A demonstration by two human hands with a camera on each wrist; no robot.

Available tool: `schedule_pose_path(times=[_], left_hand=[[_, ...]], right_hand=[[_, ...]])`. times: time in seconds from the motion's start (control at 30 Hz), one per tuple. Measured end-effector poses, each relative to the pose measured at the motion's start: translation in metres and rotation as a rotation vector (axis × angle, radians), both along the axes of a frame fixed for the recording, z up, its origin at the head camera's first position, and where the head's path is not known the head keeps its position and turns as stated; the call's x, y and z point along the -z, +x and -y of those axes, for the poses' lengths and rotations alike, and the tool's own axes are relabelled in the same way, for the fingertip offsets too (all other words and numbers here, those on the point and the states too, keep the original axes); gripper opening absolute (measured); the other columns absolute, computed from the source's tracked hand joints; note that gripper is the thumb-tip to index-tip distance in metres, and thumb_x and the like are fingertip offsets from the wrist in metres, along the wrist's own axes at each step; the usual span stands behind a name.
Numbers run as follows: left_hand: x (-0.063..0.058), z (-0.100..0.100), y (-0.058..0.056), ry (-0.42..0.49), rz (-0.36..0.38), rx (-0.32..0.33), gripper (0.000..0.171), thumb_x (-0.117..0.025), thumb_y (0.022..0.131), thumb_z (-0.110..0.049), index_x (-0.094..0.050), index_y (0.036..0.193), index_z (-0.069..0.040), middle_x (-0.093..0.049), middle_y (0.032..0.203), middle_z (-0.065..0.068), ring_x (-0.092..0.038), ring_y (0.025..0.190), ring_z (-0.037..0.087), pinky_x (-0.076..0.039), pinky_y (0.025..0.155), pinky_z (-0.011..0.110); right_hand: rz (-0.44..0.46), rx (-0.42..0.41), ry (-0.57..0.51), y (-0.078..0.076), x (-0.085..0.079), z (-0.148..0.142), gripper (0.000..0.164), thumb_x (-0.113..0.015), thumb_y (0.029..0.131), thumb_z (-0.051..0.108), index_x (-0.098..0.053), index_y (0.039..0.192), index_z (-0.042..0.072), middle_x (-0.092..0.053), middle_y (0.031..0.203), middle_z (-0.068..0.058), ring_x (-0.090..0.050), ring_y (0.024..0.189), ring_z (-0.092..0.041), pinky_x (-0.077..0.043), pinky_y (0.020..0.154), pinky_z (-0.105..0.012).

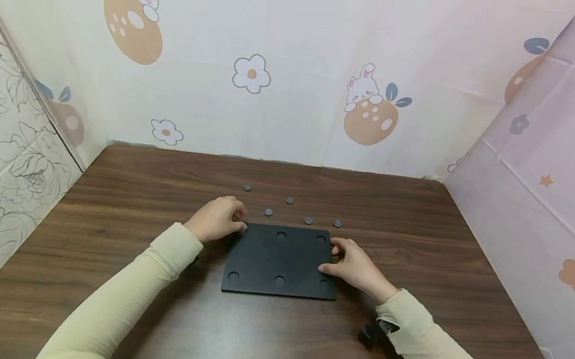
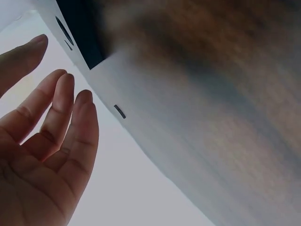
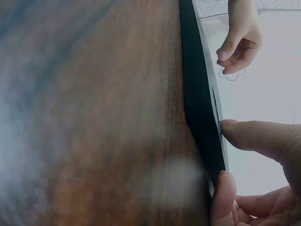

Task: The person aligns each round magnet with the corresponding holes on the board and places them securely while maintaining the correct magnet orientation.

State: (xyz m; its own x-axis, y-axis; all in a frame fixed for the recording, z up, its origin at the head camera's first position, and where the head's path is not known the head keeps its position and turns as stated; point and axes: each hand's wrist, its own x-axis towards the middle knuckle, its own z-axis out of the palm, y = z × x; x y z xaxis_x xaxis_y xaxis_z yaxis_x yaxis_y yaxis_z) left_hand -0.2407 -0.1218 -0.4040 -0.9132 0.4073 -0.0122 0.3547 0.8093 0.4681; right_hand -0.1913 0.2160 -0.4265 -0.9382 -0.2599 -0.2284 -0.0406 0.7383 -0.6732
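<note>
A flat black board (image 1: 279, 260) with several shallow round recesses lies on the table. At its right edge my right hand (image 1: 354, 267) grips it, thumb on the top face and fingers against the side; the right wrist view shows this hold on the board's edge (image 3: 200, 89). My left hand (image 1: 216, 219) hovers by the far left corner, partly covering it. Its thumb and bent fingers stand apart with nothing visible between them, as the left hand (image 2: 51, 146) shows in the left wrist view. Several small dark discs lie beyond the board, including one disc (image 1: 269, 212) near the left hand.
The brown wood-grain table (image 1: 270, 341) runs back to a patterned curtain (image 1: 293, 121). Another curtain (image 1: 544, 189) hangs along the right side, and a flower-line panel (image 1: 4, 173) stands at the left. A small black device (image 1: 368, 335) sits by the right wrist.
</note>
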Motion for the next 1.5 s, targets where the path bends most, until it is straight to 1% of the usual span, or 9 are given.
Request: schedule_pose_path(times=[0.13,0.23,0.37,0.53,0.7,1.03,1.23,1.37,1.5], left_hand=[[0.0,0.001,-0.005,-0.011,-0.031,-0.019,0.031,-0.072,0.09,-0.024,-0.069,0.115,-0.007,-0.065,0.109,0.008,-0.064,0.101,0.024,-0.053,0.088,0.041],[0.0,0.002,-0.011,-0.001,-0.049,-0.04,0.034,-0.072,0.09,-0.025,-0.067,0.119,-0.006,-0.064,0.111,0.01,-0.064,0.101,0.026,-0.053,0.087,0.043],[0.001,0.003,-0.021,0.009,-0.065,-0.068,0.039,-0.071,0.091,-0.025,-0.065,0.124,-0.005,-0.063,0.116,0.012,-0.064,0.103,0.028,-0.053,0.087,0.043],[0.004,0.005,-0.034,-0.012,-0.092,-0.113,0.042,-0.069,0.092,-0.027,-0.063,0.127,-0.005,-0.062,0.119,0.014,-0.063,0.105,0.029,-0.053,0.088,0.044],[0.006,0.003,-0.046,-0.004,-0.106,-0.129,0.043,-0.067,0.094,-0.028,-0.061,0.129,-0.004,-0.061,0.123,0.015,-0.063,0.106,0.03,-0.053,0.088,0.044],[0.005,-0.004,-0.064,-0.026,-0.057,-0.131,0.045,-0.061,0.098,-0.028,-0.056,0.135,-0.002,-0.055,0.133,0.018,-0.057,0.119,0.035,-0.048,0.099,0.047],[0.008,-0.003,-0.076,-0.028,-0.001,-0.162,0.045,-0.06,0.099,-0.026,-0.055,0.137,-0.003,-0.054,0.134,0.018,-0.058,0.119,0.032,-0.048,0.1,0.045],[0.01,-0.004,-0.084,-0.032,0.014,-0.177,0.044,-0.06,0.098,-0.025,-0.056,0.136,-0.003,-0.055,0.131,0.018,-0.058,0.117,0.033,-0.048,0.099,0.045],[0.013,-0.004,-0.089,-0.035,0.032,-0.189,0.043,-0.061,0.098,-0.025,-0.057,0.135,-0.003,-0.055,0.133,0.019,-0.056,0.12,0.034,-0.047,0.1,0.047]], right_hand=[[0.0,-0.002,-0.002,0.0,0.001,0.0,0.08,-0.079,0.083,0.031,-0.04,0.145,-0.002,-0.051,0.109,-0.01,-0.047,0.092,-0.021,-0.039,0.076,-0.035],[0.0,-0.003,-0.008,-0.001,0.002,0.0,0.08,-0.078,0.083,0.031,-0.04,0.145,-0.002,-0.051,0.109,-0.01,-0.046,0.092,-0.021,-0.039,0.075,-0.035],[0.003,0.001,-0.014,-0.001,0.002,-0.001,0.08,-0.079,0.083,0.031,-0.04,0.145,-0.002,-0.05,0.109,-0.01,-0.046,0.092,-0.021,-0.039,0.075,-0.035],[0.008,0.006,-0.018,0.0,0.001,0.0,0.08,-0.079,0.083,0.03,-0.04,0.146,-0.002,-0.05,0.109,-0.011,-0.046,0.092,-0.021,-0.039,0.075,-0.035],[0.013,0.009,-0.017,0.002,0.0,0.0,0.08,-0.079,0.083,0.029,-0.039,0.145,-0.003,-0.05,0.109,-0.011,-0.046,0.091,-0.021,-0.039,0.074,-0.034],[0.003,0.004,-0.013,0.001,0.0,0.0,0.079,-0.079,0.084,0.028,-0.04,0.145,-0.003,-0.05,0.108,-0.01,-0.045,0.091,-0.021,-0.039,0.075,-0.035],[0.009,0.008,-0.01,0.0,0.0,0.002,0.079,-0.079,0.083,0.029,-0.04,0.145,-0.003,-0.049,0.107,-0.01,-0.045,0.091,-0.021,-0.038,0.075,-0.035],[0.002,0.007,-0.004,0.0,0.0,0.002,0.078,-0.079,0.083,0.029,-0.041,0.144,-0.003,-0.049,0.107,-0.01,-0.045,0.092,-0.021,-0.038,0.076,-0.035],[-0.002,0.003,-0.005,0.001,-0.001,0.001,0.078,-0.079,0.083,0.028,-0.041,0.144,-0.004,-0.049,0.106,-0.01,-0.045,0.091,-0.021,-0.038,0.075,-0.035]])
